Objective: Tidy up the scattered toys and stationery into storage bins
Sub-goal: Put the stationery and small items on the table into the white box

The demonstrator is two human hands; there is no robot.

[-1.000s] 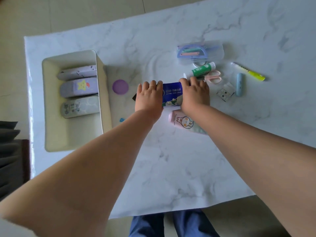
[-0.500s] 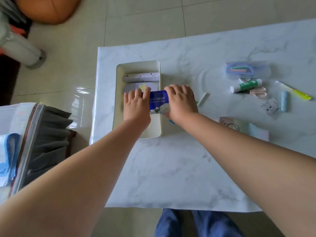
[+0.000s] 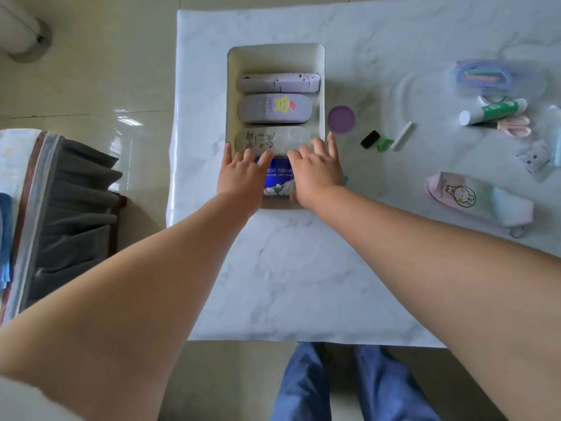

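Bin: a cream storage bin (image 3: pixel 321 86) is seen at upper centre of the frame, on the marble table (image 3: pixel 303 268).
Contents: three pencil cases (image 3: pixel 273 109) are laid side by side; a blue case (image 3: pixel 277 177) is set at the bin's lower end.
Left hand (image 3: pixel 241 177): fingers straight, laid on the blue case's left end.
Right hand (image 3: pixel 317 171): fingers spread, laid on its right end.
Loose items: a purple disc (image 3: pixel 341 119), glue stick (image 3: pixel 491 111) and rabbit pouch (image 3: pixel 473 199) are scattered at right.
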